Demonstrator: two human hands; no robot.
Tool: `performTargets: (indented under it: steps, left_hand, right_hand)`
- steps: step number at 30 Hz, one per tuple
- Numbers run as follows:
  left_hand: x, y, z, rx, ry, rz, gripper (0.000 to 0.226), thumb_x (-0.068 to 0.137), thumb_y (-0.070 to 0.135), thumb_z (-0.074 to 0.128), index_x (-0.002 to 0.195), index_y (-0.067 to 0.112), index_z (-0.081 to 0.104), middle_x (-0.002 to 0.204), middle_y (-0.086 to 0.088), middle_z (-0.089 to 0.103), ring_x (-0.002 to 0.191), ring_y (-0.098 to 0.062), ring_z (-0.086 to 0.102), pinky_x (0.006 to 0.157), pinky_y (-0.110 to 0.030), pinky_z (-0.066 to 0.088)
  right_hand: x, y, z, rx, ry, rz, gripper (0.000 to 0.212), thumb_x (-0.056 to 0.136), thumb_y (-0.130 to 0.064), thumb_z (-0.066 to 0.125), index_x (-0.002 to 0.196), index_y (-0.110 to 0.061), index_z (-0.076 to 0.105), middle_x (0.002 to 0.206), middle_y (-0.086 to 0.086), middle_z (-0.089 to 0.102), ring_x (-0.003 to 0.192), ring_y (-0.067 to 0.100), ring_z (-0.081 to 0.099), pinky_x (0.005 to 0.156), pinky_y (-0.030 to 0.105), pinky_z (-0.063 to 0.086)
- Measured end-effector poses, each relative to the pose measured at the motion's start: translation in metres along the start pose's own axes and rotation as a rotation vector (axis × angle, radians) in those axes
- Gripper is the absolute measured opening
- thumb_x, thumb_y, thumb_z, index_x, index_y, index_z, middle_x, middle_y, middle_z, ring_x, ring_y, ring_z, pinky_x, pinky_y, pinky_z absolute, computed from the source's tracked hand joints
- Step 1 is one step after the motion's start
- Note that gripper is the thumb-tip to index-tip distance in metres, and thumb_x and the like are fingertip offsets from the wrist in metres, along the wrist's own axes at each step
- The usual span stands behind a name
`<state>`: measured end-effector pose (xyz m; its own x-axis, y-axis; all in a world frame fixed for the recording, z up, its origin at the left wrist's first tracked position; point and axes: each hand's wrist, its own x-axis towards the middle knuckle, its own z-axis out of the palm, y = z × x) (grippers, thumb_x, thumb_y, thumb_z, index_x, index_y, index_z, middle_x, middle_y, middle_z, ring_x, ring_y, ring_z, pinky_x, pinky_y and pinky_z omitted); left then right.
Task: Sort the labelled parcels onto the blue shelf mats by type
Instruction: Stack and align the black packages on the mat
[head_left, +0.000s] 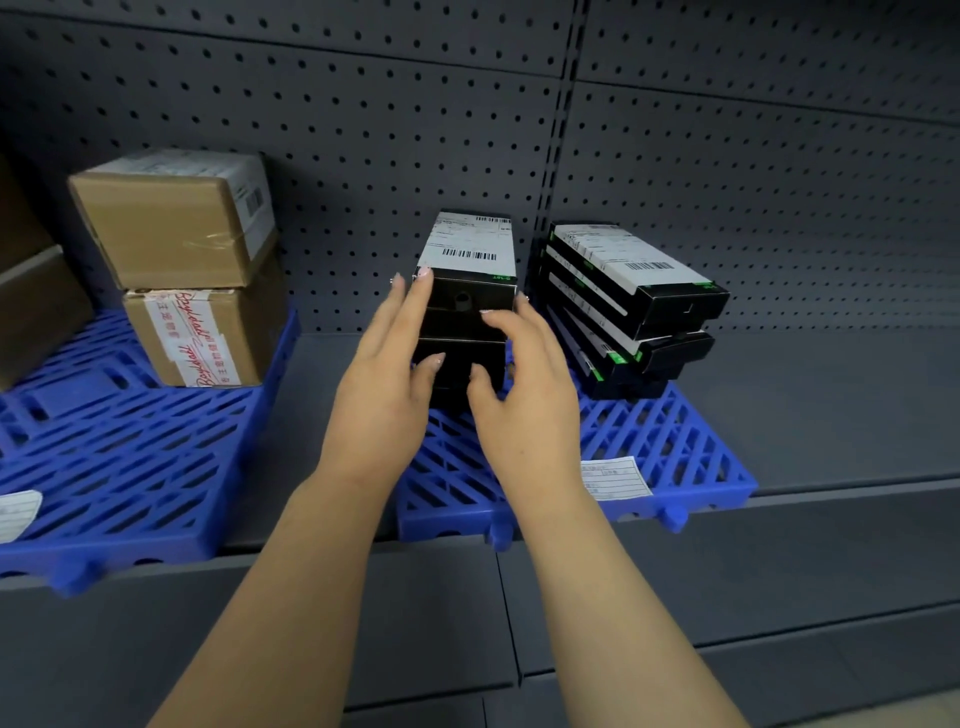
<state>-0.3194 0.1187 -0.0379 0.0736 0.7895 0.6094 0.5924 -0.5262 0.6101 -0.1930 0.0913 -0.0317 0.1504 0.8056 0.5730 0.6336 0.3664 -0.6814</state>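
I'm at the shelf now, both hands up against the near stack of black parcels (467, 317) on the right blue mat (670, 457). My left hand (387, 374) lies flat along the stack's left face, fingers straight and together, fingertips reaching the top box's edge. My right hand (524, 395) is on the front and right side, fingers loosely bent against the boxes, thumb on the lower front; neither hand is clamped round anything. To me that reads as squaring the stack from both sides, not lifting it.

The stack stands near the back panel, white label (470, 244) facing up, so the barcode stays readable. Just to its right leans a second pile of black parcels (631, 306), slewed and stepped, its labels also facing up. Same type, same mat, which fits the sort.

Over on the left blue mat (119, 467), two brown cartons (192, 265) sit one on the other, with more brown boxes at the frame edge. Each mat carries a paper tag (615, 478) at its front, though I can't read them.

The right-hand pile looks likelier to slip.
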Motion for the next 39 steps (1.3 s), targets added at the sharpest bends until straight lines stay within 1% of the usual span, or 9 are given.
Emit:
performTargets:
  steps: [4, 6, 10, 16, 20, 25, 28, 35, 39]
  left_hand:
    - [-0.001, 0.002, 0.001, -0.110, -0.039, -0.015, 0.086, 0.093, 0.006, 0.054, 0.140, 0.056, 0.003, 0.158, 0.012, 0.012, 0.130, 0.017, 0.008, 0.108, -0.031, 0.038]
    - [-0.001, 0.004, 0.002, -0.138, -0.048, -0.038, 0.093, 0.091, 0.005, 0.057, 0.142, 0.055, -0.003, 0.158, 0.011, 0.013, 0.136, 0.010, 0.014, 0.107, -0.032, 0.040]
    - [-0.002, 0.003, 0.001, -0.161, -0.089, -0.114, 0.100, 0.090, 0.002, 0.057, 0.143, 0.052, -0.011, 0.151, 0.008, 0.030, 0.131, 0.002, 0.033, 0.102, -0.021, 0.036]
    - [-0.010, 0.008, -0.002, -0.099, -0.051, -0.116, 0.097, 0.090, -0.001, 0.053, 0.139, 0.054, -0.012, 0.146, 0.007, 0.037, 0.119, 0.001, 0.042, 0.091, -0.015, 0.036]
    - [-0.010, 0.004, -0.002, -0.167, -0.017, -0.121, 0.092, 0.089, -0.003, 0.053, 0.147, 0.048, 0.002, 0.146, 0.009, 0.037, 0.126, -0.001, 0.041, 0.103, -0.030, 0.042]
    - [-0.002, 0.001, -0.002, -0.188, -0.027, -0.159, 0.090, 0.088, -0.003, 0.056, 0.146, 0.047, 0.008, 0.147, 0.009, 0.035, 0.128, -0.003, 0.041, 0.105, -0.041, 0.043]
    - [-0.001, 0.001, -0.003, -0.180, -0.027, -0.167, 0.090, 0.087, -0.004, 0.056, 0.146, 0.047, 0.009, 0.148, 0.009, 0.034, 0.128, -0.001, 0.037, 0.105, -0.040, 0.042]
    - [-0.003, 0.002, -0.002, -0.179, -0.021, -0.167, 0.090, 0.087, -0.006, 0.054, 0.146, 0.046, 0.010, 0.149, 0.010, 0.032, 0.130, 0.001, 0.034, 0.108, -0.036, 0.039]
    - [-0.003, 0.002, -0.001, -0.187, -0.019, -0.163, 0.087, 0.088, -0.006, 0.052, 0.145, 0.047, 0.011, 0.148, 0.010, 0.032, 0.130, 0.002, 0.035, 0.108, -0.034, 0.038]
  right_hand:
    - [0.000, -0.004, 0.001, 0.096, 0.000, 0.037, 0.063, 0.088, -0.009, 0.063, 0.137, -0.033, 0.032, 0.150, -0.011, 0.034, 0.133, 0.001, 0.036, 0.084, -0.004, 0.033]
    - [-0.001, -0.005, 0.003, 0.092, -0.027, 0.035, 0.077, 0.087, -0.009, 0.062, 0.143, -0.039, 0.018, 0.151, -0.014, 0.032, 0.134, 0.003, 0.036, 0.084, -0.001, 0.038]
    - [-0.002, -0.008, 0.007, 0.053, -0.094, 0.035, 0.088, 0.086, -0.010, 0.062, 0.147, -0.042, 0.006, 0.152, -0.012, 0.030, 0.138, 0.011, 0.033, 0.094, 0.025, 0.048]
    - [0.001, -0.011, 0.008, 0.028, -0.117, 0.038, 0.090, 0.085, -0.010, 0.063, 0.149, -0.036, 0.007, 0.153, -0.014, 0.026, 0.137, 0.007, 0.033, 0.085, 0.015, 0.044]
    - [0.004, -0.010, 0.009, 0.047, -0.133, 0.063, 0.088, 0.084, -0.009, 0.063, 0.149, -0.037, 0.010, 0.151, -0.014, 0.029, 0.134, 0.003, 0.034, 0.077, 0.000, 0.034]
    - [0.010, -0.008, 0.008, 0.022, -0.171, 0.080, 0.089, 0.085, -0.005, 0.061, 0.149, -0.039, 0.009, 0.151, -0.013, 0.029, 0.123, 0.000, 0.039, 0.065, -0.002, 0.036]
    - [0.012, -0.007, 0.006, 0.035, -0.183, 0.086, 0.089, 0.084, -0.003, 0.061, 0.149, -0.038, 0.011, 0.148, -0.010, 0.031, 0.113, -0.007, 0.036, 0.066, -0.007, 0.034]
    - [0.012, -0.006, 0.007, 0.027, -0.167, 0.076, 0.089, 0.083, -0.002, 0.063, 0.150, -0.033, 0.013, 0.147, -0.007, 0.031, 0.114, -0.005, 0.031, 0.067, -0.006, 0.034]
    - [0.012, -0.005, 0.007, 0.037, -0.172, 0.083, 0.088, 0.083, -0.002, 0.063, 0.149, -0.033, 0.014, 0.146, -0.006, 0.031, 0.099, -0.017, 0.025, 0.069, -0.010, 0.031]
